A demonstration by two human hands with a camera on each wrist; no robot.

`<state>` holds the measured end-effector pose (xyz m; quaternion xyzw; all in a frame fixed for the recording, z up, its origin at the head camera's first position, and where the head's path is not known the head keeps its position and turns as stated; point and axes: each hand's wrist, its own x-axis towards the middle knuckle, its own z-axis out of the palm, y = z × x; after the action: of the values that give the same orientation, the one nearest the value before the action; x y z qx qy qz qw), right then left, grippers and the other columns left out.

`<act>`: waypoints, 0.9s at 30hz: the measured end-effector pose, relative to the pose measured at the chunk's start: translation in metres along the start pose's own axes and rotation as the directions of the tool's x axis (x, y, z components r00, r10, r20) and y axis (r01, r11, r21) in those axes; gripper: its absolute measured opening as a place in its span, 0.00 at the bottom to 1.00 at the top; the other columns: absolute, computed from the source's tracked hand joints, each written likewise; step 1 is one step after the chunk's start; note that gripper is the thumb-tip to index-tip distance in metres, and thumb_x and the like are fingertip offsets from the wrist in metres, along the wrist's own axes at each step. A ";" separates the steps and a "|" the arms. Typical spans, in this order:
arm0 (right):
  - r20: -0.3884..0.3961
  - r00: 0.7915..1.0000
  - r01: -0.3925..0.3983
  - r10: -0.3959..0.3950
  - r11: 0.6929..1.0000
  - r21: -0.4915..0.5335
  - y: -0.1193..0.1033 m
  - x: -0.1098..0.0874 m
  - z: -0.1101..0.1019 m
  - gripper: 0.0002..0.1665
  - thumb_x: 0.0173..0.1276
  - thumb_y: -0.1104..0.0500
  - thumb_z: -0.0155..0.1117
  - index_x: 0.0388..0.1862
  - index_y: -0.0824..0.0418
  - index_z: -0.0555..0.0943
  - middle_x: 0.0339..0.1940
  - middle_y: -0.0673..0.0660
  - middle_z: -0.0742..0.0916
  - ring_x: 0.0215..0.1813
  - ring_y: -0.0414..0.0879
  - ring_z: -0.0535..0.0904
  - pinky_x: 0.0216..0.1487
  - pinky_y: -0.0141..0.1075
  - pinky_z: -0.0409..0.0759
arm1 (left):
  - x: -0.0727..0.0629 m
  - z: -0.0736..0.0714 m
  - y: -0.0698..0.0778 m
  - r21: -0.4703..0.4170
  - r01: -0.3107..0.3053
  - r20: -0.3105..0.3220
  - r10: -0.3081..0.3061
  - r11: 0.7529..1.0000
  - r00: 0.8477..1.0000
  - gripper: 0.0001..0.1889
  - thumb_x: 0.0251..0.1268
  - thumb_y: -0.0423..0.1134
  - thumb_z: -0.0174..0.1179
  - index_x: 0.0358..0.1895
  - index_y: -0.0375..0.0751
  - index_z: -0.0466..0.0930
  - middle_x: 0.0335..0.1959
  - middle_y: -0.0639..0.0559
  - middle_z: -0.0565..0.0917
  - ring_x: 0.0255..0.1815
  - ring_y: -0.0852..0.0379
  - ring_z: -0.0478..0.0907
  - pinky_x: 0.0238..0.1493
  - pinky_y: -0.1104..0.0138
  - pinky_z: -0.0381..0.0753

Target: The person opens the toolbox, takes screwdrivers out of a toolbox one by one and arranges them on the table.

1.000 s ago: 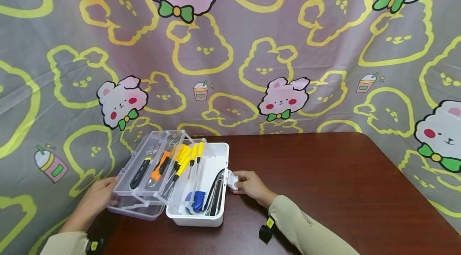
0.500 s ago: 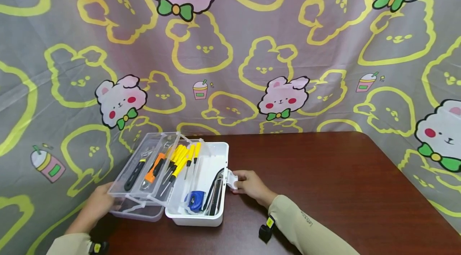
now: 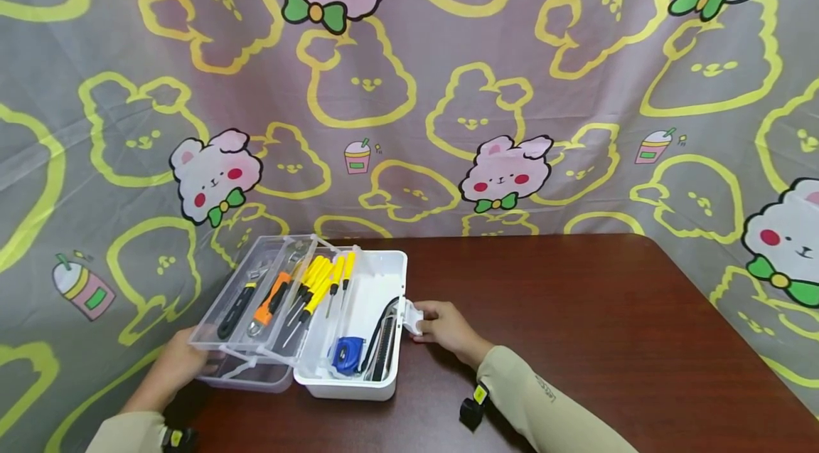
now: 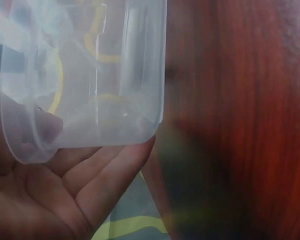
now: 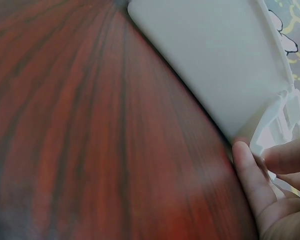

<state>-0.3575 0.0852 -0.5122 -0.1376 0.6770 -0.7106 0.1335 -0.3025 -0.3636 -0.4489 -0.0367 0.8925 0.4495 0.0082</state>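
Note:
A white toolbox (image 3: 345, 390) stands unfolded on the table, its clear lid (image 3: 259, 377) swung out to the left. My left hand (image 3: 173, 365) holds the lid's left side; in the left wrist view the thumb lies inside the clear plastic wall (image 4: 110, 132) and the fingers pass beneath it. At the box's right side, my right hand (image 3: 444, 327) pinches a white latch (image 3: 412, 318) between thumb and fingers, seen closely in the right wrist view as a white flap (image 5: 275, 125). Raised on hinge arms, a clear tray (image 3: 239, 348) carries several yellow-handled screwdrivers (image 3: 318, 291), a black-handled wrench (image 3: 237, 311) and an orange-and-black tool (image 3: 271, 302).
Inside the white base lie a blue tape measure (image 3: 348, 355) and a long dark tool (image 3: 384, 351) beside a black cord-like loop (image 3: 370, 350). Brown tabletop (image 3: 544, 311) stretches to the right. A patterned curtain (image 3: 409, 104) hangs behind and along the left.
The clear tray with its tools has swung further left and slightly down, and my left hand has gone a little lower with it. My right hand stays at the latch.

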 end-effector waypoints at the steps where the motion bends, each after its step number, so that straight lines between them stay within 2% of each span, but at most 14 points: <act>1: 0.001 1.000 0.000 0.000 1.000 -0.001 0.000 0.000 0.000 0.24 0.66 0.78 0.52 0.63 0.79 0.70 0.41 0.64 0.81 0.41 0.50 0.81 0.44 0.45 0.83 | 0.000 0.000 -0.001 -0.001 -0.003 0.002 0.003 1.000 1.000 0.20 0.79 0.31 0.38 0.56 0.09 0.63 0.39 0.28 0.81 0.34 0.44 0.83 0.33 0.58 0.84; 6: 0.004 1.000 0.005 -0.005 1.000 0.000 0.001 0.000 0.000 0.24 0.67 0.78 0.52 0.63 0.79 0.70 0.42 0.64 0.82 0.41 0.50 0.81 0.44 0.45 0.83 | 0.001 0.001 -0.004 0.010 -0.014 0.002 0.014 1.000 1.000 0.17 0.76 0.27 0.38 0.54 0.09 0.64 0.40 0.26 0.80 0.35 0.41 0.83 0.33 0.58 0.84; 13: -0.003 1.000 0.002 -0.002 1.000 0.001 0.001 0.000 0.000 0.24 0.67 0.78 0.52 0.63 0.79 0.70 0.42 0.63 0.82 0.41 0.50 0.81 0.44 0.44 0.83 | 0.001 0.001 -0.003 0.052 0.008 -0.010 -0.008 0.999 1.000 0.19 0.77 0.29 0.39 0.55 0.10 0.66 0.38 0.27 0.81 0.34 0.42 0.84 0.32 0.58 0.84; 19: -0.009 1.000 0.001 -0.001 1.000 0.000 0.000 0.000 0.001 0.23 0.67 0.77 0.53 0.62 0.79 0.70 0.42 0.63 0.82 0.41 0.50 0.81 0.43 0.44 0.83 | -0.001 0.002 -0.004 -0.004 -0.001 0.003 0.001 1.000 1.000 0.18 0.77 0.29 0.39 0.54 0.09 0.65 0.39 0.26 0.81 0.36 0.41 0.83 0.34 0.57 0.84; 22: -0.008 1.000 0.001 -0.001 1.000 -0.003 -0.001 0.001 0.001 0.24 0.67 0.78 0.53 0.62 0.79 0.70 0.42 0.64 0.81 0.41 0.51 0.81 0.43 0.45 0.83 | 0.000 0.000 -0.003 -0.041 0.011 0.016 -0.010 0.999 1.000 0.18 0.76 0.29 0.41 0.53 0.09 0.64 0.38 0.29 0.81 0.35 0.41 0.83 0.33 0.56 0.84; 27: -0.015 1.000 0.005 -0.006 1.000 -0.003 -0.001 0.002 0.000 0.24 0.66 0.78 0.53 0.62 0.79 0.70 0.41 0.64 0.81 0.41 0.50 0.81 0.43 0.44 0.83 | 0.009 -0.009 0.000 -0.106 0.003 0.053 0.002 0.994 0.999 0.19 0.73 0.28 0.46 0.51 0.06 0.63 0.33 0.37 0.82 0.30 0.50 0.83 0.33 0.55 0.84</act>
<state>-0.3590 0.0841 -0.5116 -0.1344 0.6786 -0.7110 0.1264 -0.3114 -0.3715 -0.4436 -0.0253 0.8670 0.4968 0.0300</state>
